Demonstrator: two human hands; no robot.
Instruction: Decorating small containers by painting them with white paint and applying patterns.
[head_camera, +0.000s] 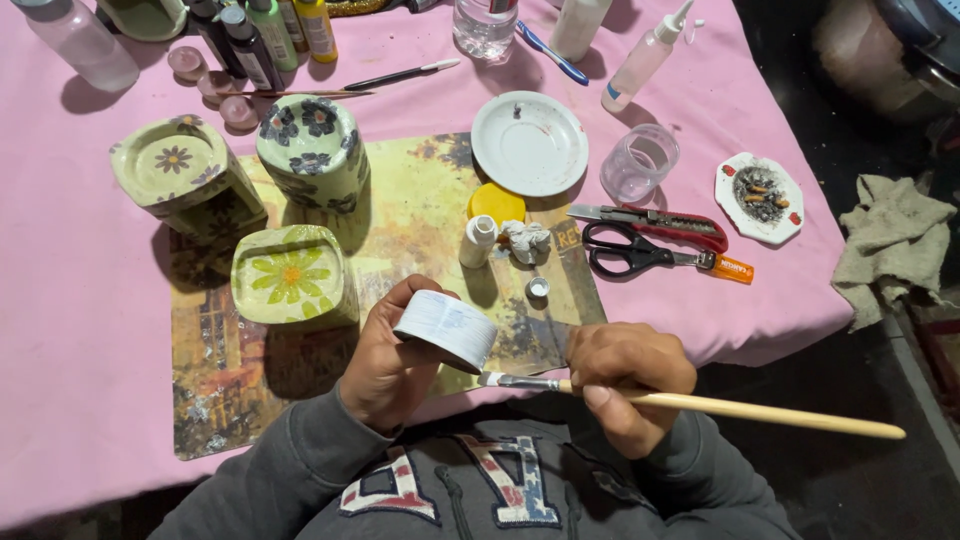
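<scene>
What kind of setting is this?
Probably a home craft table: a pink cloth, paint bottles, flower-decorated green tins, and a flat brush in the right hand by a white can.

Pink-clothed table (60, 300), dark floor (860, 470) at right, crumpled grey rag (890, 245) beside the table, hard shadows

A table under a pink cloth (60, 300) carries a worn mat (420, 215), white saucer (528, 143) and scissors (640, 252).
</scene>
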